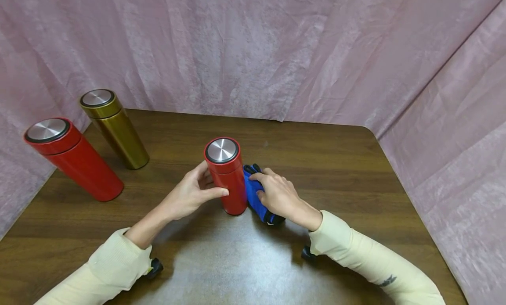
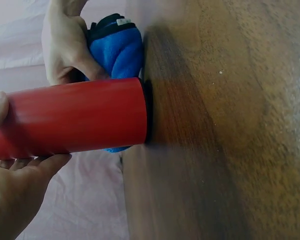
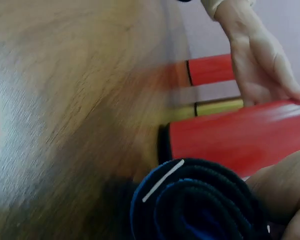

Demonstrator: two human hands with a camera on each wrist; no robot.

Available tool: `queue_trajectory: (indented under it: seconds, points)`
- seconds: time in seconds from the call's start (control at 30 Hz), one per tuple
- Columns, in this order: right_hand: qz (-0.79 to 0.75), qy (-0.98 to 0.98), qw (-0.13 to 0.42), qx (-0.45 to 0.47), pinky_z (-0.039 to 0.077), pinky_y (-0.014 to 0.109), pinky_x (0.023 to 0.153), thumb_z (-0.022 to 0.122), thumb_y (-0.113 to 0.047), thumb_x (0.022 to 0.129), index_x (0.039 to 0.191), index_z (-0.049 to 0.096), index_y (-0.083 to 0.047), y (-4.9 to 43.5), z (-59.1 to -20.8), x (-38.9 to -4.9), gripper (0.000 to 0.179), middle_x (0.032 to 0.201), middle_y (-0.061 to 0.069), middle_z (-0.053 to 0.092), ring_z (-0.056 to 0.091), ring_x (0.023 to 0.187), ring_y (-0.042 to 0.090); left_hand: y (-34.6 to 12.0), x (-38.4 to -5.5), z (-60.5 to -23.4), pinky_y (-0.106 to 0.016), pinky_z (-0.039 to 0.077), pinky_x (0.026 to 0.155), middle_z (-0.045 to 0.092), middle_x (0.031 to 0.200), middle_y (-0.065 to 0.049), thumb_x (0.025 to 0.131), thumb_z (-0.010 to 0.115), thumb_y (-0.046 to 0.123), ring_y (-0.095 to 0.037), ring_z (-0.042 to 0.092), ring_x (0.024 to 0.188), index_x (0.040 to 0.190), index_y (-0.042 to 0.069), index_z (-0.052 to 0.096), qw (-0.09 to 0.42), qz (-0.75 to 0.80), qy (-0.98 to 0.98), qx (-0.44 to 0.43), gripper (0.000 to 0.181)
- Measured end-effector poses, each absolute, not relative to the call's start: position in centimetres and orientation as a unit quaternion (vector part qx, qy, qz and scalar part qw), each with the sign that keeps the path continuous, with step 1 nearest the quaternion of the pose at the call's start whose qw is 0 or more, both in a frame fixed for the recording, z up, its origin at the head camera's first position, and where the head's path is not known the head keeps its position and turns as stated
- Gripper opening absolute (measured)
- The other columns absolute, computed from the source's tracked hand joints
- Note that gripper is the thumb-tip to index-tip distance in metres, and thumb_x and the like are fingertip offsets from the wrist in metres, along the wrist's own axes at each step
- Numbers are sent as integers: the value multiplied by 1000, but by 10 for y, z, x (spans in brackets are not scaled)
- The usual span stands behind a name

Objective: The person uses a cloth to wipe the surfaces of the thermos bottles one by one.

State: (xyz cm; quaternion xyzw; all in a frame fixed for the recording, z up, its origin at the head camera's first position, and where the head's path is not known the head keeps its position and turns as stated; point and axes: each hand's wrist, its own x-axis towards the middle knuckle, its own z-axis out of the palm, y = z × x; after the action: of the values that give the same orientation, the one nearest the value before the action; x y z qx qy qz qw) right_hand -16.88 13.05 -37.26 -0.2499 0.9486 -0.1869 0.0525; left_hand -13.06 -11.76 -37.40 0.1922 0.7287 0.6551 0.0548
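The red flask stands upright near the middle of the wooden table, steel lid on. The left hand is curled round its body, thumb across the front and fingers behind — a light hold at mid-height. Touching the flask on its right side lies a rolled blue cloth with black edging; the right hand lies over the roll, fingers bent down onto it and pressing it toward the flask wall. In the left wrist view the flask's base sits flat on the table.

Further out, a second red flask and a gold flask stand at the table's left rear, well apart from the hands. Pink fabric hangs behind.

Risk, as judged: the flask is tall and narrow, so sideways pressure from the cloth could tip or slide it if the left hand's hold slackens — and the roll could loosen under the right hand.
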Motion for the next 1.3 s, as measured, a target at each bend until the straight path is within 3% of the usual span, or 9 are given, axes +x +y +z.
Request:
queue_trajectory:
  seconds: [0.1, 0.3, 0.8, 1.1, 1.3]
  points:
    - [-201, 944, 47, -257, 58, 47, 72, 72, -4, 90, 129, 72, -16, 129, -366, -165, 41, 116, 8, 66, 67, 94, 28, -117, -131, -373, -31, 53, 101, 59, 141, -12, 90, 80, 3, -28, 63, 124, 150, 5, 44, 55, 655, 728, 194, 70]
    - [-287, 913, 41, -288, 55, 44, 88, 74, -2, 90, 128, 72, -9, 130, -345, -161, 38, 114, 8, 68, 65, 102, 25, -116, -131, -371, -32, 52, 103, 58, 143, -12, 90, 80, 4, -29, 61, 126, 152, 7, 42, 61, 647, 733, 202, 72]
    - [-389, 876, 0, -285, 58, 40, 84, 71, -9, 97, 133, 71, -16, 146, -286, -147, 37, 121, 3, 67, 63, 106, 22, -112, -133, -368, -46, 48, 109, 55, 145, -14, 90, 80, 6, -33, 57, 131, 153, 5, 40, 71, 624, 750, 208, 75]
    - [-468, 835, -26, -287, 59, 40, 88, 72, -8, 97, 135, 70, -18, 152, -258, -140, 39, 123, 1, 66, 64, 108, 20, -112, -133, -368, -38, 50, 106, 55, 145, -13, 90, 80, 5, -31, 58, 130, 153, 6, 39, 70, 633, 745, 200, 75]
    - [-548, 792, -54, -263, 57, 45, 93, 71, -11, 99, 139, 66, -19, 153, -256, -140, 41, 135, -1, 62, 62, 118, 23, -112, -133, -368, -32, 51, 103, 56, 143, -14, 90, 79, 3, -31, 59, 128, 151, 4, 41, 68, 640, 738, 206, 72]
